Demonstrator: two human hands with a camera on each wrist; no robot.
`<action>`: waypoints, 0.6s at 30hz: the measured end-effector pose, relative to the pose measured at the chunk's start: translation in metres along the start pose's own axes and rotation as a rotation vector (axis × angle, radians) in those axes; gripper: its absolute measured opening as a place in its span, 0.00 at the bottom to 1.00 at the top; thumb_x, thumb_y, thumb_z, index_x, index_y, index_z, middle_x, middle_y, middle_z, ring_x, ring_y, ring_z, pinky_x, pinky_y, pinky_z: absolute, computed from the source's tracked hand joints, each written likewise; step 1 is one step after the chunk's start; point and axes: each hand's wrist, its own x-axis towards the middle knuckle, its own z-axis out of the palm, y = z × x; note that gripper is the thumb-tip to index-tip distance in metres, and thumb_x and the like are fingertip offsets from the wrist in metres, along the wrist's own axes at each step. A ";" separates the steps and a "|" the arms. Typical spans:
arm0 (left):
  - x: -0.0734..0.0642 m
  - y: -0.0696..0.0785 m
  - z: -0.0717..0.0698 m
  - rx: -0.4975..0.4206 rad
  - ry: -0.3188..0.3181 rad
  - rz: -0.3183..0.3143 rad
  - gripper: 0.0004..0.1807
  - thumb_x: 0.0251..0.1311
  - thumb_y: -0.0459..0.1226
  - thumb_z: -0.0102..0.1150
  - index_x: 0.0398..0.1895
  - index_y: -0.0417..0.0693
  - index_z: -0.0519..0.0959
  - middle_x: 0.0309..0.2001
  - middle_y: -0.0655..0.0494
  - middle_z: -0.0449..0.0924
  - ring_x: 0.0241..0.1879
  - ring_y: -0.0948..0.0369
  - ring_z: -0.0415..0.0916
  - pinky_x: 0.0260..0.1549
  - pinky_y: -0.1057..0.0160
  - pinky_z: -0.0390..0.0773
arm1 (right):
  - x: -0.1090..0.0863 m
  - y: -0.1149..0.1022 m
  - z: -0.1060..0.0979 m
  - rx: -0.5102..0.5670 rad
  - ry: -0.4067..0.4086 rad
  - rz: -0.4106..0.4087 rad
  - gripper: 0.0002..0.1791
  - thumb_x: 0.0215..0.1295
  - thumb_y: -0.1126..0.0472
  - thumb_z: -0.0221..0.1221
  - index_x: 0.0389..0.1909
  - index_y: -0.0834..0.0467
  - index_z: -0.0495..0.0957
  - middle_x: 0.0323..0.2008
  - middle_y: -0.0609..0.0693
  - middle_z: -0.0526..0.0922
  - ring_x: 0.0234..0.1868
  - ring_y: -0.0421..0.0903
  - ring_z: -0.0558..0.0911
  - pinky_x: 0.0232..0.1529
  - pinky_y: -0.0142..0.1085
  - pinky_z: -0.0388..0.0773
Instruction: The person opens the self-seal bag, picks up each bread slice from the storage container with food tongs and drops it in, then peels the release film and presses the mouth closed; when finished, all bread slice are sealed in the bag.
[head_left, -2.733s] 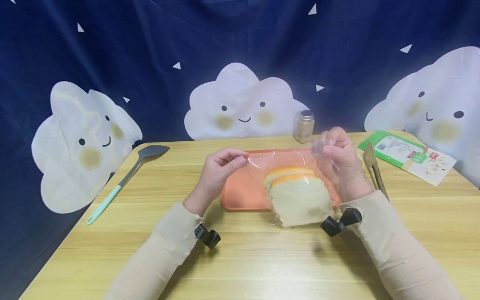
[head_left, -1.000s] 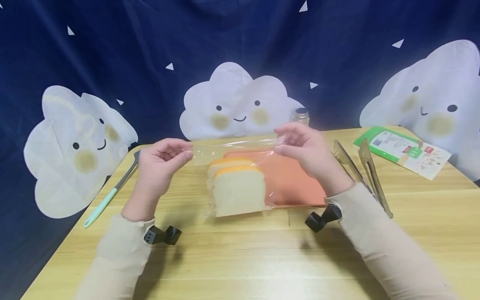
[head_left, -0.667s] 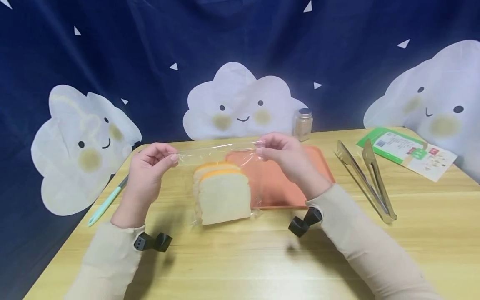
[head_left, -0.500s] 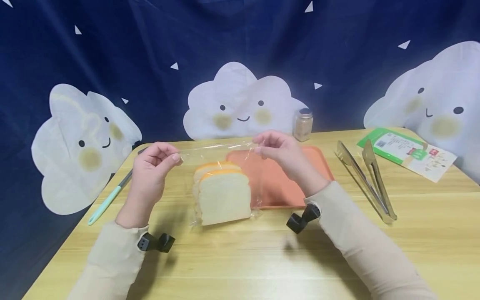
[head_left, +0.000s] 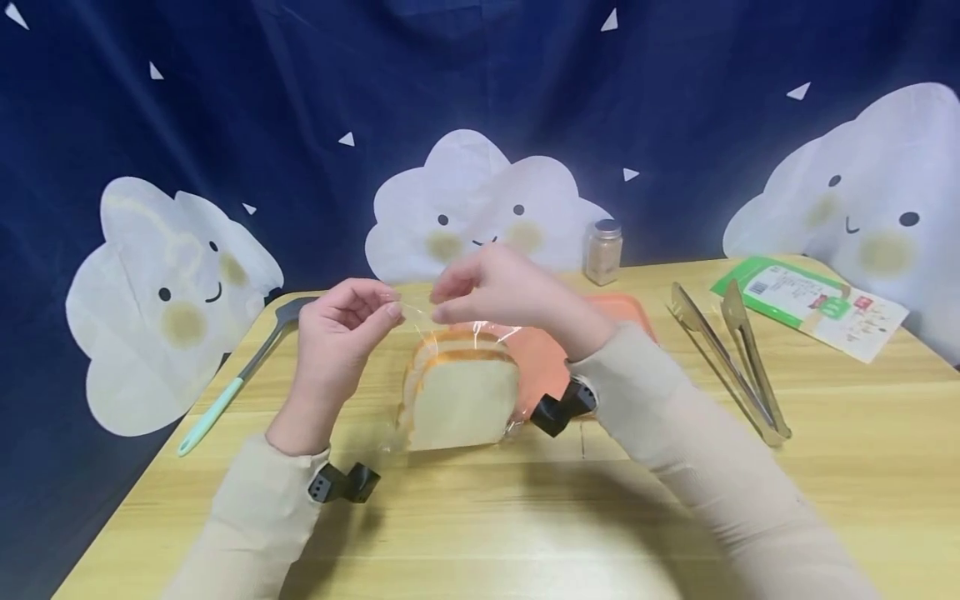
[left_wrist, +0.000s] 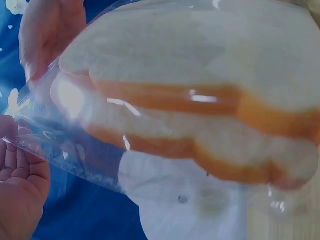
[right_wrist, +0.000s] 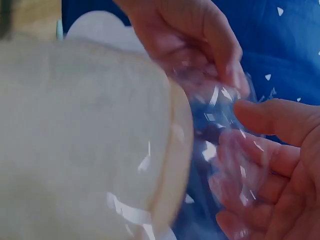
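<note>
In the head view, slices of bread (head_left: 465, 400) with orange crust stand upright in a clear plastic bag (head_left: 420, 321). My left hand (head_left: 341, 333) pinches the bag's upper edge between thumb and fingers. Close beside it, my right hand (head_left: 502, 287) holds the bag's top, its palm turned down. From the right wrist, crinkled film lies across the right hand's curled fingers (right_wrist: 260, 175), with the thumb near them. Film stretches from the pinching left hand (left_wrist: 20, 195) along the bread (left_wrist: 165, 95) in the left wrist view. The bag's mouth is hard to make out.
An orange tray (head_left: 555, 358) lies partly behind the bread and right arm. Metal tongs (head_left: 738, 367) and a green-white packet (head_left: 813, 304) lie at right. A capped jar (head_left: 603, 252) stands at the back; a spatula (head_left: 243, 375) lies at left.
The bread bag has moved left from in front of the tray. Most recently my right hand has come in close to the left hand, and the film between them has slackened.
</note>
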 end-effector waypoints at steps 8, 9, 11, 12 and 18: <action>0.001 0.002 0.008 0.067 -0.040 0.033 0.16 0.48 0.19 0.60 0.27 0.52 0.81 0.22 0.61 0.78 0.21 0.67 0.72 0.22 0.73 0.72 | 0.004 -0.007 0.008 0.052 -0.037 0.035 0.03 0.53 0.60 0.64 0.25 0.55 0.84 0.21 0.43 0.81 0.26 0.39 0.73 0.31 0.30 0.71; 0.001 0.002 0.007 0.067 -0.034 0.034 0.16 0.48 0.19 0.60 0.27 0.52 0.81 0.21 0.61 0.79 0.22 0.67 0.73 0.22 0.73 0.72 | 0.003 -0.004 0.008 0.051 -0.039 0.039 0.03 0.52 0.60 0.64 0.25 0.55 0.84 0.21 0.43 0.81 0.27 0.39 0.74 0.31 0.30 0.71; 0.001 0.002 0.005 0.065 -0.014 0.031 0.17 0.48 0.19 0.60 0.27 0.52 0.81 0.21 0.61 0.79 0.22 0.67 0.74 0.23 0.73 0.74 | 0.000 0.002 0.006 0.046 -0.044 0.050 0.02 0.51 0.61 0.64 0.24 0.55 0.84 0.20 0.43 0.81 0.28 0.39 0.74 0.32 0.31 0.71; 0.001 0.002 0.004 0.061 -0.005 0.027 0.17 0.47 0.19 0.60 0.27 0.52 0.81 0.21 0.61 0.79 0.22 0.67 0.75 0.24 0.73 0.74 | -0.001 0.006 0.005 0.047 -0.046 0.055 0.02 0.51 0.61 0.64 0.24 0.54 0.84 0.21 0.43 0.82 0.29 0.39 0.75 0.33 0.31 0.72; 0.001 0.000 0.001 0.018 0.012 0.002 0.18 0.48 0.17 0.58 0.26 0.51 0.81 0.22 0.60 0.79 0.23 0.67 0.78 0.27 0.72 0.77 | -0.016 0.024 -0.003 0.067 -0.061 0.106 0.01 0.49 0.61 0.65 0.23 0.54 0.84 0.26 0.43 0.84 0.34 0.40 0.76 0.37 0.33 0.73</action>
